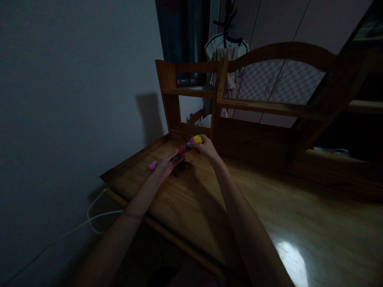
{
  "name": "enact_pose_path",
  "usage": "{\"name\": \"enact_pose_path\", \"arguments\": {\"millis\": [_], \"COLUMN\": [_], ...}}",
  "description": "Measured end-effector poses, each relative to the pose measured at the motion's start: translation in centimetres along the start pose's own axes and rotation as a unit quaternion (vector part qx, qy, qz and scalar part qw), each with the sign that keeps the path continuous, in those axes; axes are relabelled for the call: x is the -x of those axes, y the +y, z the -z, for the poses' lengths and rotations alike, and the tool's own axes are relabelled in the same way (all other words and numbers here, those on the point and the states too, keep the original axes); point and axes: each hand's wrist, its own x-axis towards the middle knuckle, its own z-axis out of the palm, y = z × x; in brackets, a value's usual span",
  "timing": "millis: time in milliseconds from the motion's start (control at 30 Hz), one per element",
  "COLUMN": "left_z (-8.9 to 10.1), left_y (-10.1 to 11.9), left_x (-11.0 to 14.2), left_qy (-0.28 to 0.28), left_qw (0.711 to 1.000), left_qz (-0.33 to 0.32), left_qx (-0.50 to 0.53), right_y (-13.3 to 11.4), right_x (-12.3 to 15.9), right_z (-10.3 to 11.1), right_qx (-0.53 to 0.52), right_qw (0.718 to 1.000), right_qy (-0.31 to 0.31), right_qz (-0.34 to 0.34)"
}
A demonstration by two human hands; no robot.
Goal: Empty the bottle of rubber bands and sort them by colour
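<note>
Over the far left part of the wooden bench, near the corner by the pale wall, my two hands were at work around a small, brightly coloured packet. My right hand had it pinched by its yellow end, the fingers closed around the plastic, so that the packet hung at a slant, its red end lower and pointing toward my left hand. That left hand was unclenched, fingers stretched out together just by the red end; I couldn't tell whether they were touching it.

Under and beside those fingers a loose tangle of dark strands lay on the wood, and a small pink thing rested just beyond the outer edge of my left hand. I wore a thin band around my left wrist.

Along the back of the bench stood a wooden shelf unit with an arched top rail. Past it, light clothes with dark stripes hung from a dark stand, in front of cupboard doors with a chequered pattern. A white cable looped at the bench's left side, and a bright patch of light shone on the wood to my right.
</note>
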Motion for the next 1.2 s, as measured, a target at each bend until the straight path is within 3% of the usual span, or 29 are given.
{"name": "enact_pose_path", "arguments": {"millis": [333,633,967,1200], "left_z": [0.8,0.4,0.9,0.3], "left_y": [-0.2,-0.4,-1.5,-1.7], "left_x": [-0.4,-0.1,-0.9,-0.6], "left_qy": [0.026,0.019,0.061,0.02], "left_qw": [0.999,1.0,0.976,0.949], "left_qz": [0.008,-0.014,-0.093,-0.141], "left_qx": [0.035,-0.009,-0.185,-0.28], "right_y": [-0.3,0.5,0.3,0.5], "right_x": [0.0,-0.4,0.0,-0.4], "right_z": [0.7,0.9,1.2,1.1], "right_qx": [0.032,0.063,0.073,0.033], "right_qw": [0.999,0.997,0.996,0.999], "right_qy": [0.025,0.031,0.042,0.042], "right_qz": [0.014,0.014,0.029,-0.01]}}
